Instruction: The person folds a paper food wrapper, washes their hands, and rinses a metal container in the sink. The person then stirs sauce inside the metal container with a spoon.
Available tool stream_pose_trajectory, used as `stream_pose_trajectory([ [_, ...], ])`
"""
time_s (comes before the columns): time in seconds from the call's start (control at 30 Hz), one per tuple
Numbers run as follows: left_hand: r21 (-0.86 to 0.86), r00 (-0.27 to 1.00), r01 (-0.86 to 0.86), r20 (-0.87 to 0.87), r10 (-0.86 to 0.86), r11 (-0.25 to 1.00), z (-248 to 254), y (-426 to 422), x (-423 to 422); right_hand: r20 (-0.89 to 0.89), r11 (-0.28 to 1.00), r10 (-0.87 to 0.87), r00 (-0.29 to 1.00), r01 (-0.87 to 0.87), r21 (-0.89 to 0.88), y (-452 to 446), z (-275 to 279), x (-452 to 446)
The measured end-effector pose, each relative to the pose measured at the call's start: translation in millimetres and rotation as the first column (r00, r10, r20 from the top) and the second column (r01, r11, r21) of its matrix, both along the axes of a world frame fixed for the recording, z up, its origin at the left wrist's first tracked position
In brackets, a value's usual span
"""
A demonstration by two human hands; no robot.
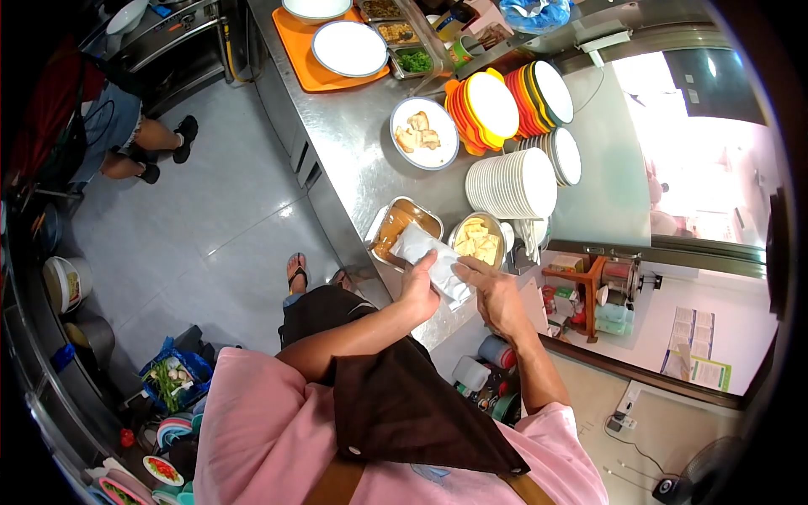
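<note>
Both my hands hold a whitish, shiny packet above the front edge of the steel counter. My left hand grips its near left side, with the thumb on top. On its right side, the fingers of my right hand close over the edge. What the packet contains is hidden. Just beyond it sits a rectangular metal tray of brown liquid, partly covered by the packet. A round metal bowl with pale yellow pieces stands beside the tray, close to my right hand.
Farther along the counter are a white plate with browned pieces, stacked white plates and colourful stacked dishes. An orange tray holds white dishes. Another person's legs are at the left. A blue bag lies on the floor.
</note>
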State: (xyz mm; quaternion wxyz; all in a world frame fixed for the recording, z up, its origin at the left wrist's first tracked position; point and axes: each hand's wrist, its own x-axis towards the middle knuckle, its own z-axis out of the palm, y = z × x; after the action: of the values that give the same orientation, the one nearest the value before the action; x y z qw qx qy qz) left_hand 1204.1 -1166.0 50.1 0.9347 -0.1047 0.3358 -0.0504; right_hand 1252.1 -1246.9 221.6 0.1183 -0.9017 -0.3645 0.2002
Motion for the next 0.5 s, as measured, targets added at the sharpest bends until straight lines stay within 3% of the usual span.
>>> stream_pose_trajectory([
  [0.03,0.034,0.999,-0.001,-0.045,0.003,0.999,0.5,-1.4,0.4,0.031,0.999,0.052,0.998,-0.052,0.014,-2.5,-1.3,0.8],
  [0.13,0.121,0.991,-0.027,-0.127,0.043,0.992,1.4,-6.7,2.2,-0.365,0.957,-0.162,0.917,0.237,0.169,-16.5,-5.0,8.8],
  [0.23,0.152,0.989,-0.058,-0.125,0.077,0.987,0.8,-10.2,3.1,-0.627,0.673,-0.570,0.530,0.740,0.014,7.1,10.7,-4.2],
  [0.27,0.168,0.989,-0.058,-0.126,0.080,0.984,1.5,-11.7,3.2,-0.615,0.690,-0.569,0.546,0.724,0.005,-0.2,0.1,-4.2],
  [0.4,0.184,0.984,-0.078,-0.143,0.105,0.980,7.6,-14.2,3.8,-0.687,0.601,-0.638,0.347,0.782,-0.163,0.2,-16.8,-5.3],
  [0.5,0.175,0.982,-0.071,-0.159,0.100,0.982,10.4,-12.2,4.0,-0.659,0.625,-0.611,0.439,0.778,-0.061,-4.7,-25.7,-8.9],
])
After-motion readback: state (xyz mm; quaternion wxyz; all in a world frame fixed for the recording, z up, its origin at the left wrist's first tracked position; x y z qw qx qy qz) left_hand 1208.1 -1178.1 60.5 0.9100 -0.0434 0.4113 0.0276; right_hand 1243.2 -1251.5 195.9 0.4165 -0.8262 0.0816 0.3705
